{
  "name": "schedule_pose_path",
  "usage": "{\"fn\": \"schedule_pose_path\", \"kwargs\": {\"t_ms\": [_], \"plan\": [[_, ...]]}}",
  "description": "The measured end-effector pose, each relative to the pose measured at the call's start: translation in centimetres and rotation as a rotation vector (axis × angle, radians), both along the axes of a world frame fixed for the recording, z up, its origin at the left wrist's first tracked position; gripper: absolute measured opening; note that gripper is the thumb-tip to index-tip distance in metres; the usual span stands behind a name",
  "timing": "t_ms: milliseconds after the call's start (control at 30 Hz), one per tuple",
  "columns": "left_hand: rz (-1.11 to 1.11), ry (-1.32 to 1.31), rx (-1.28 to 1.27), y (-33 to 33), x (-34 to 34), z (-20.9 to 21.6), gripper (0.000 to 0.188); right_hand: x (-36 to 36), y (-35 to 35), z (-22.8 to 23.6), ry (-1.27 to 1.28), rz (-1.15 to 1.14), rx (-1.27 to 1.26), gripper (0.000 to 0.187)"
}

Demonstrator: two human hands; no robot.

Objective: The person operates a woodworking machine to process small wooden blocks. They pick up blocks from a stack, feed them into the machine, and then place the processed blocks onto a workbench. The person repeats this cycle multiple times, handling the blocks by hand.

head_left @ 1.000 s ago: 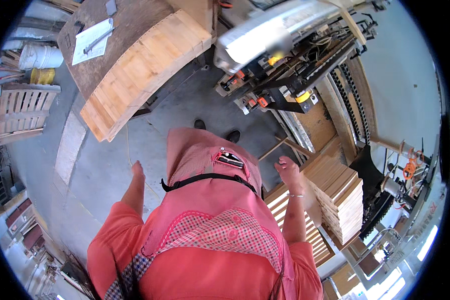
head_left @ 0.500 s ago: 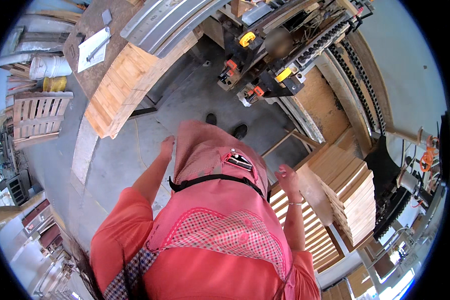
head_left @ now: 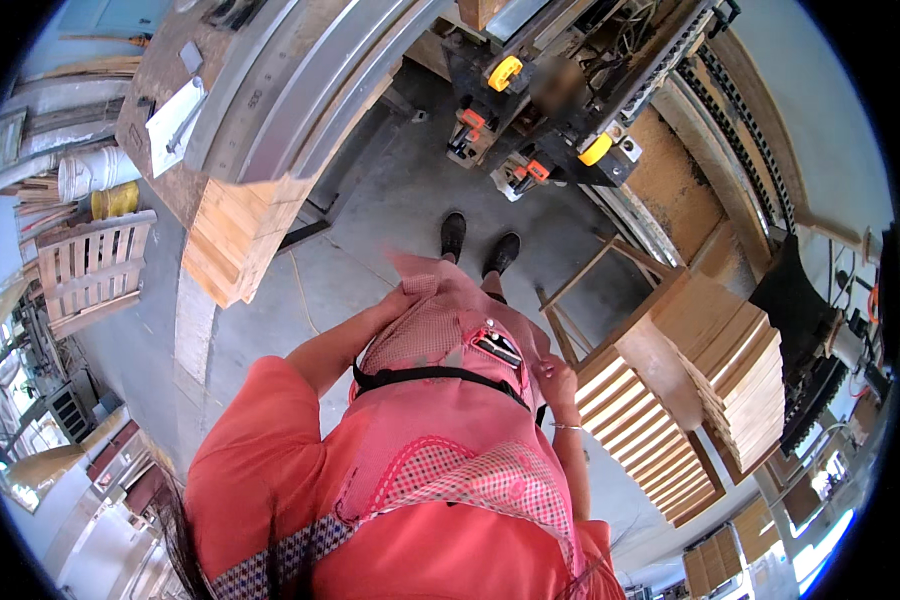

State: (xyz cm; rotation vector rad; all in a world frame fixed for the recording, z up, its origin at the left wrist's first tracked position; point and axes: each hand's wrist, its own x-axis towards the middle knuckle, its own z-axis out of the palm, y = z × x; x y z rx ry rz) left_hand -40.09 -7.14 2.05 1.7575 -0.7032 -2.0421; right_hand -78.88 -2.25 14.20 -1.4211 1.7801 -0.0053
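I wear a pink apron (head_left: 440, 415) with a checked band, tied by a black strap (head_left: 435, 374) at the waist. My left hand (head_left: 400, 302) is closed on the apron's left edge, and the cloth there is lifted and bunched. At the apron's right side, my right hand (head_left: 555, 380) has its fingers curled in against the cloth edge; the fingertips are partly hidden. Between the hands, the apron's front pocket (head_left: 497, 347) gapes around a dark object that I cannot make out.
To the left, wooden boards (head_left: 235, 235) lie stacked beneath grey metal profiles (head_left: 280, 90). A machine with orange and yellow clamps (head_left: 505, 72) stands ahead. At right, a rack holds stacked wooden strips (head_left: 730, 370). A slatted crate (head_left: 95, 270) is at far left.
Both hands have come in to the apron from its sides. My left hand has taken hold of its edge and lifted the cloth. The view has shifted slightly.
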Motion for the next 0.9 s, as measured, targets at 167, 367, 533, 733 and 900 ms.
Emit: {"fn": "schedule_pose_path", "kwargs": {"t_ms": [167,367,533,733,900], "plan": [[0.177,-0.081,0.066,-2.8,3.9,-3.9,0.06,4.4,1.6,0.4,-0.044,-0.155,0.097,0.024],[-0.496,-1.158,-0.52,-8.6,5.1,0.0,0.06,6.3,3.2,-1.5,0.0,-0.26,0.097,0.027],[-0.952,-0.489,-0.083,-1.1,1.7,-6.4,0.061,7.9,7.2,-6.1,-0.071,-0.195,0.267,0.044],[-0.899,-0.623,0.001,-0.9,-2.5,-8.7,0.061,8.5,9.2,-8.4,-0.039,-0.181,0.355,0.048],[-0.681,-0.644,0.03,-5.5,-2.9,-13.1,0.06,8.4,10.3,-8.6,0.019,-0.152,0.314,0.055]]}}
